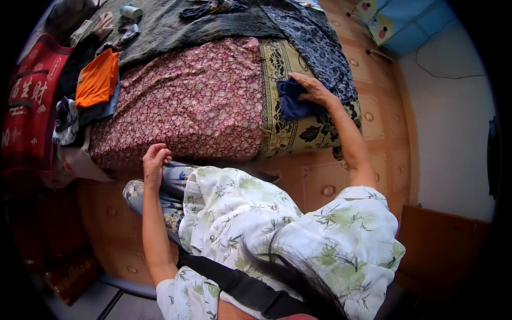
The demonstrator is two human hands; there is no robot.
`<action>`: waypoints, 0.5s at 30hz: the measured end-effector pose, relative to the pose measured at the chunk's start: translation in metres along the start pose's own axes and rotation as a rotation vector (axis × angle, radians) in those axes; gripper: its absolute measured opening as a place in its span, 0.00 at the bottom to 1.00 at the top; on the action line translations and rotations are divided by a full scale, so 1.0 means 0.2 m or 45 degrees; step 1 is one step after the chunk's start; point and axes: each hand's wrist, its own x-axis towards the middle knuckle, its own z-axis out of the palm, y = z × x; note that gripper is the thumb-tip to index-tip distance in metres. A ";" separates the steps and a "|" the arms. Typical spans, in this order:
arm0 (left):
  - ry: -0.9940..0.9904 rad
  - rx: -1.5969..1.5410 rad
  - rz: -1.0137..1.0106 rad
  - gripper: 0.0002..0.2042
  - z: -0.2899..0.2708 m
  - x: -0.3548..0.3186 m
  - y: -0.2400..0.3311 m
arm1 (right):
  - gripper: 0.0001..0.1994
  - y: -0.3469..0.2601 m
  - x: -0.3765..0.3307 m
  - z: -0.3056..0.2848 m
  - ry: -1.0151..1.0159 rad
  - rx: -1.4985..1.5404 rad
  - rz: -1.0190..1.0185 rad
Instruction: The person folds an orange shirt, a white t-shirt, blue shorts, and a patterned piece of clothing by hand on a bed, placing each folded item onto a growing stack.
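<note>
A blue cloth point(295, 100) lies under the right hand point(314, 88), fingers spread flat on it, while the left hand point(155, 158) curls loosely, empty.

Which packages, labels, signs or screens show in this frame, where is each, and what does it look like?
Red cloth hanging: far left beside the bed, red with pale characters and dark trim.
Small container: top of the bed's far end, a lying cylinder, pale teal with a white end; its label is too small to make out.
Dark object: right wall edge, flat and black; cannot tell whether it is a screen.
</note>
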 end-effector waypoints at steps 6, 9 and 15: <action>-0.027 0.108 -0.070 0.09 0.02 -0.05 0.09 | 0.43 0.13 0.05 -0.01 -0.352 0.170 0.249; -0.052 0.101 -0.030 0.09 -0.01 -0.10 0.10 | 0.27 -0.09 0.14 -0.18 -0.350 0.221 0.413; 0.078 0.129 0.084 0.08 -0.08 -0.03 0.20 | 0.22 -0.82 0.61 -0.44 -0.096 1.537 0.184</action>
